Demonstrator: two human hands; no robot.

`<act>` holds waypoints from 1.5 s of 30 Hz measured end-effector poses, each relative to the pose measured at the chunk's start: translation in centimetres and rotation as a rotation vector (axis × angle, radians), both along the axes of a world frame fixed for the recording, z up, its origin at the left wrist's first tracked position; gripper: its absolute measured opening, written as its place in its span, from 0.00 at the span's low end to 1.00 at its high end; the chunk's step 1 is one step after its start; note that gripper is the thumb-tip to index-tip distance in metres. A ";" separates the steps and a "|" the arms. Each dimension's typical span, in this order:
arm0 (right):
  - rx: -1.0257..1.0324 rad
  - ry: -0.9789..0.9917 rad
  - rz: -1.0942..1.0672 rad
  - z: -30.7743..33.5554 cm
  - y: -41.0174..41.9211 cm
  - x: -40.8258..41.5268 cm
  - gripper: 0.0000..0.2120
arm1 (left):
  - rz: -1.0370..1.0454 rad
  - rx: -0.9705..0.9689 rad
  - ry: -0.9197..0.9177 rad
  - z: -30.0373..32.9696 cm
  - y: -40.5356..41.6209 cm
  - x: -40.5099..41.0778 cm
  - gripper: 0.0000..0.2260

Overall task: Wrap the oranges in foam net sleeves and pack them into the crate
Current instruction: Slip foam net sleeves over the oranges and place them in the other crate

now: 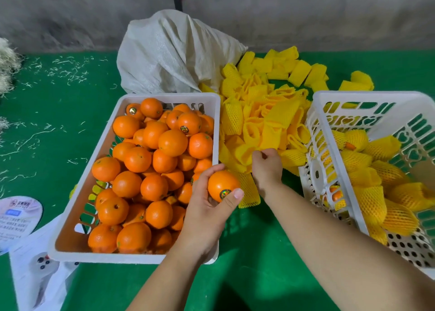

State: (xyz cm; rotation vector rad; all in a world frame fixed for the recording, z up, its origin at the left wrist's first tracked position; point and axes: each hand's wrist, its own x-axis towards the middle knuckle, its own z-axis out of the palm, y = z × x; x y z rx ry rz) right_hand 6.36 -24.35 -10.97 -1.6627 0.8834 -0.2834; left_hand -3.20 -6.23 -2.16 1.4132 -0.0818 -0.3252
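Note:
My left hand (209, 200) grips a stickered orange (222, 185) just past the right rim of the white crate of bare oranges (70, 193). My right hand (267, 167) reaches into the pile of yellow foam net sleeves (261, 120) and pinches one sleeve (246, 154) at the pile's near edge. Another flat sleeve (249, 190) lies on the green mat under the held orange. At the right stands a white slotted crate (315, 131) holding several sleeve-wrapped oranges (376, 186).
A white woven sack (169, 56) lies behind the orange crate. Pale straw bits (66, 72) litter the green mat at the left. A round printed card (18, 219) and a white plastic bag (35, 273) sit at the lower left. A grey wall (306, 11) backs the table.

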 end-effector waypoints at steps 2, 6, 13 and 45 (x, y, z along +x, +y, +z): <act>-0.019 -0.060 0.120 1.5 0.9 -1.1 0.07 | -0.011 0.002 0.018 0.1 -0.7 0.1 0.28; -0.149 -0.234 0.407 4.0 1.4 -4.7 0.06 | -0.132 0.280 -0.100 0.1 -0.7 1.1 0.30; -0.064 -0.270 0.451 5.4 0.7 -7.8 0.14 | -0.279 0.185 -0.032 -1.2 0.2 1.3 0.35; -0.681 -0.477 0.588 10.0 5.9 -16.7 0.14 | 0.282 -0.024 -0.001 -1.8 -0.3 -1.2 0.24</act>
